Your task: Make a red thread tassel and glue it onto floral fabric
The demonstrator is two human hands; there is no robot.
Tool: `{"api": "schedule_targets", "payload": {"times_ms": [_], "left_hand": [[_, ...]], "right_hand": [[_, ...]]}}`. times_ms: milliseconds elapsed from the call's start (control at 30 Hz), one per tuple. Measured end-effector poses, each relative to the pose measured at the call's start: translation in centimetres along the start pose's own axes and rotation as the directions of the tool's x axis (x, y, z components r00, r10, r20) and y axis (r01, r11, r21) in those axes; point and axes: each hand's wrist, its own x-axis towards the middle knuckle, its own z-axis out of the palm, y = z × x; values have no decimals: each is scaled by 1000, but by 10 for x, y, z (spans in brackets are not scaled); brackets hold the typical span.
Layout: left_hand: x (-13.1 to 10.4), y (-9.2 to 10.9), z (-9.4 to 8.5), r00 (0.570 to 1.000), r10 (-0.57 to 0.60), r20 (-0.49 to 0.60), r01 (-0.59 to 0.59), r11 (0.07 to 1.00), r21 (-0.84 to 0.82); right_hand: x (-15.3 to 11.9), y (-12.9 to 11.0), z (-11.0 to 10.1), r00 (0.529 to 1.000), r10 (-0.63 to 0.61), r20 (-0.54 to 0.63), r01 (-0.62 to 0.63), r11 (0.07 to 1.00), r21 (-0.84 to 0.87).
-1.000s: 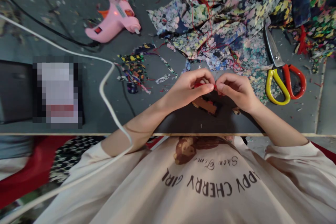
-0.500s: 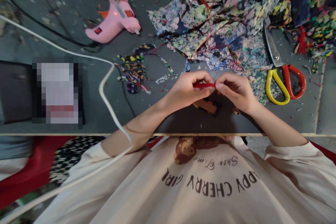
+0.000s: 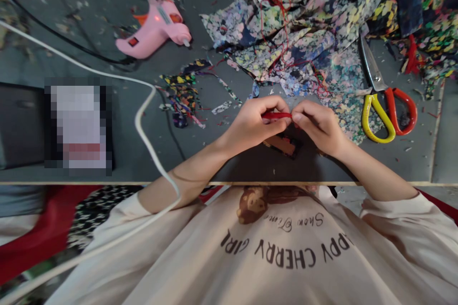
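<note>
Between my two hands stretches a slim red thread bundle [image 3: 275, 115], close above the table near its front edge. My left hand [image 3: 254, 119] is closed round it, thumb and fingers pinching near its right end. At that same end the thumb and forefinger of my right hand [image 3: 319, 125] press together, fingertips almost touching the left ones. Just what the right fingertips pinch is hidden. Below the hands lies a small brown piece with a dark patterned edge [image 3: 284, 145], partly in shadow.
A pink glue gun [image 3: 157, 33] with a lit lamp lies at upper left. Floral fabric scraps [image 3: 286, 52] and red threads heap up at the back right. Scissors [image 3: 375, 76] with yellow and red handles rest at right. A white cable [image 3: 143, 128] crosses my left forearm.
Both hands and the red thread bundle have shifted very slightly left. The small scrap beside my right wrist is now covered by the hand.
</note>
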Motion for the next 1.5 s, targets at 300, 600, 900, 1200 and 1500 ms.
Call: {"api": "schedule_targets", "payload": {"times_ms": [300,600,900,1200,1500], "left_hand": [[1,-2,0,998,-70,-6,69,992,-101],[-1,0,1,992,-123,25,126,982,-140],[0,-2,1,999,-42,6,43,994,-98],[-1,-5,1,1000,4,19,-3,999,-55],[-2,-2,1,1000,17,26,-15,998,-66]], "right_hand": [[-2,1,-1,992,-123,0,122,980,-157],[-4,7,-1,959,-283,18,258,841,-475],[-2,-1,1,992,-108,-58,99,986,-136],[2,-4,-2,940,317,124,-338,827,450],[4,-1,1,847,444,293,-511,524,681]]}}
